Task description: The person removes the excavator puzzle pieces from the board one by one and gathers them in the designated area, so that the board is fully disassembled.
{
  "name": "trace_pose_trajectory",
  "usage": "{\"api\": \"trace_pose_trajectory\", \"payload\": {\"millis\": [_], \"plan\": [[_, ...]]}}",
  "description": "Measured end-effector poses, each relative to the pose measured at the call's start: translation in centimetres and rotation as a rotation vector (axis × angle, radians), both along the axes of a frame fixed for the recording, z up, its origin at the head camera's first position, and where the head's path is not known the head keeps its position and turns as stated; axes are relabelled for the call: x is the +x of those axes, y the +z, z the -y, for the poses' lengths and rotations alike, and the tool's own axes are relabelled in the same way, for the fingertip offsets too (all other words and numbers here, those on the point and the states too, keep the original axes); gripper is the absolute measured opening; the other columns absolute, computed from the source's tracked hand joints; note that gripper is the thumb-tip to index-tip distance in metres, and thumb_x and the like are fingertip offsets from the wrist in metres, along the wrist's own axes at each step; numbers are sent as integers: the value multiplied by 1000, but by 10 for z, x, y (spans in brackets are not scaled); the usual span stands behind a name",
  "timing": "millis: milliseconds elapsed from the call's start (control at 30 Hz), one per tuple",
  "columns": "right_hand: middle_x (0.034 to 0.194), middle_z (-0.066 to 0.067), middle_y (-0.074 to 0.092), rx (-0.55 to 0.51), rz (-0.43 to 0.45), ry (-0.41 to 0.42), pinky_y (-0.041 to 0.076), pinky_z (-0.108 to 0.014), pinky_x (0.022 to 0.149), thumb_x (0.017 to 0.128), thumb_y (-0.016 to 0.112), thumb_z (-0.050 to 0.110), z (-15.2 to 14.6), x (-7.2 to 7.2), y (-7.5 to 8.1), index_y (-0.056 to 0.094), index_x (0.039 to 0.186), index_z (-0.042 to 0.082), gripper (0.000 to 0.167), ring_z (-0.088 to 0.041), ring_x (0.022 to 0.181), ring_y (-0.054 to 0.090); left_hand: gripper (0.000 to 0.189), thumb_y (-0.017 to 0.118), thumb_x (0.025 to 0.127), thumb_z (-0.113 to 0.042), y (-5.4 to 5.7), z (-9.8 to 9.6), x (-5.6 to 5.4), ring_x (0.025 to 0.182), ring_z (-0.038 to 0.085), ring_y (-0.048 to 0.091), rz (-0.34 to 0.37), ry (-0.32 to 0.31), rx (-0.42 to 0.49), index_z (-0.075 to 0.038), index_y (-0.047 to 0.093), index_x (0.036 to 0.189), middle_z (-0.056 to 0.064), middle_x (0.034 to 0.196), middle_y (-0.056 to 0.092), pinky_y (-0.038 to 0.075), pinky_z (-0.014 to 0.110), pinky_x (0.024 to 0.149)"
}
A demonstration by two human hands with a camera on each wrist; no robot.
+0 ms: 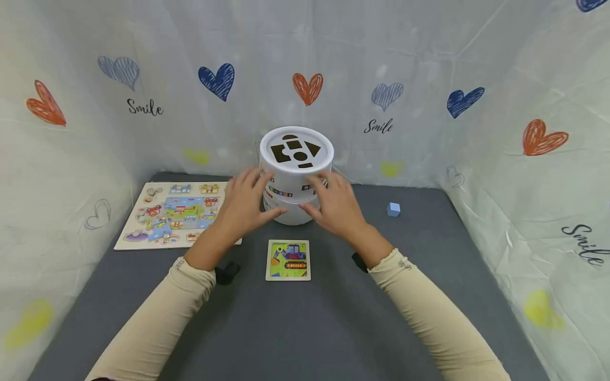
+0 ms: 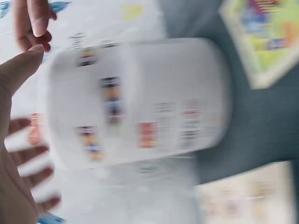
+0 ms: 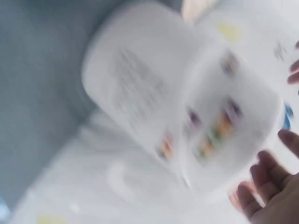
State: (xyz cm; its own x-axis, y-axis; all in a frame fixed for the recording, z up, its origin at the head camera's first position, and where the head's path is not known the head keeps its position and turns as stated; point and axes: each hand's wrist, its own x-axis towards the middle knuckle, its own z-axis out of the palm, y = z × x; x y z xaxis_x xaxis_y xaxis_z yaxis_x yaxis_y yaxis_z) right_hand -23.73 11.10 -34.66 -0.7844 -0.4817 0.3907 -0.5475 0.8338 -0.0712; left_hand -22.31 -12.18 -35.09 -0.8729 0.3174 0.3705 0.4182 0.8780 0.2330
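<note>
We see a white bucket point(image 1: 290, 185) standing upright at the back of the tabletop point(image 1: 348, 323), before the hanging sheet point(image 1: 267, 37). Our left hand point(image 1: 242, 203) and right hand point(image 1: 337, 205) are apart, one on each side of it, fingers spread and thumbs pointing inward. Neither is clamped on anything; the wrist views are too blurred for us to tell whether any fingertip touches the wall. We judge that they flank it evenly because a wide, round body offers no handle in our view and suits a two-sided hold.

The bucket probably stands upright so that its lid point(image 1: 315, 160), pierced with a triangle, a circle and other shapes, faces up. Through those cut-outs we see only darkness, so we cannot tell what is inside.

A small puzzle tray point(image 1: 288, 260) lies flat in front of the bucket; its digger picture seems to fill the frame. To the left, a large puzzle board point(image 1: 143, 203) carries coloured pieces, some askew on top. A blue cube point(image 1: 393, 209) sits alone to the right, well apart from the bucket and outside any container.
</note>
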Motion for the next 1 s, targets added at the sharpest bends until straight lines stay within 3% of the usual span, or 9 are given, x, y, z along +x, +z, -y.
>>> {"api": "trace_pose_trajectory", "payload": {"millis": [100, 167, 267, 367, 467, 533, 767, 1000], "plan": [[121, -11, 58, 44, 3, 83, 48, -48, 87, 90, 67, 40, 11, 7, -31, 60, 128, 12, 47, -31, 110, 54, 65, 78, 80, -42, -40, 9, 8, 124, 35, 51, 8, -142, -16, -5, 58, 130, 17, 132, 56, 40, 55, 102], [114, -8, 61, 90, 66, 112, 49, -44, 82, 90, 69, 37, 18, 9, -52, 64, 123, 12, 42, -27, 102, 57, 56, 79, 80, -38, -69, 13, 14, 119, 35, 55, 77, -212, -47, -6, 63, 123, 17, 127, 59, 45, 51, 98], [112, -5, 63, 145, 214, 114, 49, -42, 83, 90, 69, 35, 29, 10, -80, 66, 122, 14, 38, -24, 102, 59, 54, 79, 79, -39, -103, 18, 23, 124, 39, 51, 229, -284, -95, -10, 64, 122, 21, 134, 53, 45, 56, 96], [116, -4, 64, 170, 339, 105, 50, -43, 89, 91, 68, 33, 38, 9, -101, 65, 124, 15, 38, -23, 107, 60, 58, 77, 80, -44, -125, 21, 32, 137, 44, 35, 402, -292, -105, -17, 61, 129, 23, 148, 38, 35, 65, 102], [119, -4, 64, 185, 404, 94, 50, -42, 90, 92, 67, 34, 45, 8, -113, 63, 128, 16, 40, -23, 108, 60, 59, 76, 81, -46, -136, 23, 35, 144, 42, 21, 480, -277, -80, -22, 59, 132, 19, 155, 28, 23, 71, 105], [119, -4, 63, 196, 411, 86, 51, -41, 88, 92, 67, 35, 48, 8, -118, 62, 129, 17, 41, -22, 106, 61, 58, 75, 81, -47, -139, 25, 36, 146, 40, 17, 482, -273, -72, -24, 60, 132, 16, 158, 26, 18, 72, 107], [111, -2, 62, 201, 409, 65, 52, -38, 81, 92, 68, 35, 56, 4, -122, 66, 126, 19, 37, -19, 96, 59, 54, 73, 80, -50, -141, 27, 33, 146, 38, 19, 433, -289, -69, -27, 63, 128, 11, 156, 32, 19, 74, 105], [112, -1, 62, 175, 410, 53, 52, -38, 82, 91, 69, 34, 59, 2, -124, 68, 122, 20, 34, -19, 98, 59, 55, 73, 80, -52, -141, 26, 30, 146, 36, 22, 452, -283, -87, -27, 63, 129, 10, 156, 32, 20, 72, 107]]}}
